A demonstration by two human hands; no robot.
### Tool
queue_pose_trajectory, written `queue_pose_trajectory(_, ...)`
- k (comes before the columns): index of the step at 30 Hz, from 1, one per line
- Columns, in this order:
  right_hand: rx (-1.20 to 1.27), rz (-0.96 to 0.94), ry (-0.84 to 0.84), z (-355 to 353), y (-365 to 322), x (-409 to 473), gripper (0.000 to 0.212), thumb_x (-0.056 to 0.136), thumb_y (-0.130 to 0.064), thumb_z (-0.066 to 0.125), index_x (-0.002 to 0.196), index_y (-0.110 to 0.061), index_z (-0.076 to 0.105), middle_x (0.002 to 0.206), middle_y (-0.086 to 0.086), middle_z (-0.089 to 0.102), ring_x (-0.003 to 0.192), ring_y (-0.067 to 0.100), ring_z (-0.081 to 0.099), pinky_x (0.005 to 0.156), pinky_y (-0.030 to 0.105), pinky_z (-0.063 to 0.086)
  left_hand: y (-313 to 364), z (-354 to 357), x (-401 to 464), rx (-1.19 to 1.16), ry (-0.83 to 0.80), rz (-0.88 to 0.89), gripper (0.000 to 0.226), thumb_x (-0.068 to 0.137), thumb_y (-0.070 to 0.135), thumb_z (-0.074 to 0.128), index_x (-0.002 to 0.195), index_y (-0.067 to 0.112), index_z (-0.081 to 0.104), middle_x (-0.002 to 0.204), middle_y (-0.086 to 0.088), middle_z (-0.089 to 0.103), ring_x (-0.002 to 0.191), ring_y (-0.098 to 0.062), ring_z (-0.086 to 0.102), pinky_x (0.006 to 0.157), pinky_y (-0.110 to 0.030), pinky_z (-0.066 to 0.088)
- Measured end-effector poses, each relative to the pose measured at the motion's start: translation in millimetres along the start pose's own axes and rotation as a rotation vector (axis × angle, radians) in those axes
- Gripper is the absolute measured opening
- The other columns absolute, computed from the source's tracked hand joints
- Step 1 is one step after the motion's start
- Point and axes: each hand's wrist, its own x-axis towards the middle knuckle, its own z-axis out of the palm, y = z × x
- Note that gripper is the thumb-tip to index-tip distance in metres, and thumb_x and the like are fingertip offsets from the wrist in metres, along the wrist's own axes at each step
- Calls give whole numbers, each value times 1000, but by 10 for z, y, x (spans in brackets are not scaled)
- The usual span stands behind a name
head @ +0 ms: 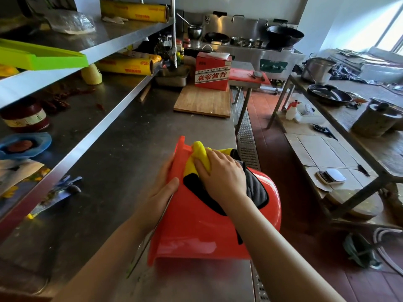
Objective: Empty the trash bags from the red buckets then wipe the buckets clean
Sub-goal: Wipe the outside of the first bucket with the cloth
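Observation:
A red plastic bucket (196, 225) lies on its side on the steel counter (122, 162), its rim to the left and its base hanging past the counter's right edge. My left hand (161, 188) grips the rim, thumb on the outer wall and fingers curled over the edge. My right hand (220, 173) presses a yellow, black and grey cloth (255, 188) flat against the bucket's outer wall. The cloth bunches up yellow by the rim. The bucket's inside is hidden from me.
Steel shelves (91, 51) on the left hold cling-film rolls, a green tray and jars. A wooden board (202, 101) and a red carton (212, 70) sit farther along the counter. A floor drain and red tiles run on the right, beside a cluttered table (359, 136).

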Motion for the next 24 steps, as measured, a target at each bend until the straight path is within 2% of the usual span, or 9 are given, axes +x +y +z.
queue_pose_trajectory(2, -16, 55, -15, -29, 200, -20, 48, 94, -64, 37, 120, -31, 59, 122, -9, 64, 114, 20, 58, 95, 38, 42, -22, 5, -17, -53, 9, -31, 54, 102, 35, 45, 150, 48, 24, 146, 33, 38, 132, 7, 44, 110, -33, 41)
queue_pose_trajectory(4, -27, 134, -35, -69, 428, -56, 44, 95, -64, 40, 113, -30, 60, 118, -7, 66, 112, 22, 59, 91, 37, 42, -49, -9, -41, -82, -17, -40, 55, 101, 41, 46, 151, 50, 23, 153, 22, 37, 137, -2, 42, 114, -43, 37)
queue_pose_trajectory(8, -45, 287, -69, -202, 831, -202, 42, 94, -64, 40, 106, -29, 61, 113, -4, 67, 111, 24, 59, 84, 35, 39, -128, -48, -80, -72, -45, -27, 64, 92, 56, 49, 150, 51, 25, 157, 11, 34, 144, -14, 35, 116, -54, 30)
queue_pose_trajectory(13, 44, 501, -158, -317, 1230, -263, 43, 92, -63, 45, 113, -30, 62, 111, 4, 67, 103, 31, 60, 77, 36, 41, -142, -74, -115, -71, -59, -27, 72, 87, 69, 53, 150, 48, 27, 157, 8, 35, 146, -18, 32, 116, -58, 27)
queue_pose_trajectory(17, 156, 663, -205, -289, 1438, -145, 48, 88, -66, 44, 105, -24, 63, 102, 9, 68, 93, 31, 60, 84, 41, 48, -129, -79, -109, -73, -59, -36, 70, 87, 69, 53, 149, 50, 28, 156, 11, 36, 145, -16, 33, 117, -57, 28)
queue_pose_trajectory(21, -29, 636, -223, -232, 1331, -31, 52, 92, -65, 34, 113, -25, 62, 113, 8, 66, 108, 31, 60, 86, 39, 46, -98, -87, -82, -92, -56, -24, 66, 89, 64, 53, 149, 49, 29, 158, 9, 34, 146, -18, 31, 117, -57, 25)
queue_pose_trajectory(24, -122, 563, -215, -219, 1151, 34, 52, 94, -63, 32, 113, -25, 61, 118, 6, 65, 113, 30, 59, 87, 38, 43, -95, -93, -94, -81, -57, -30, 68, 86, 68, 54, 148, 52, 29, 157, 8, 36, 145, -19, 33, 116, -58, 28)
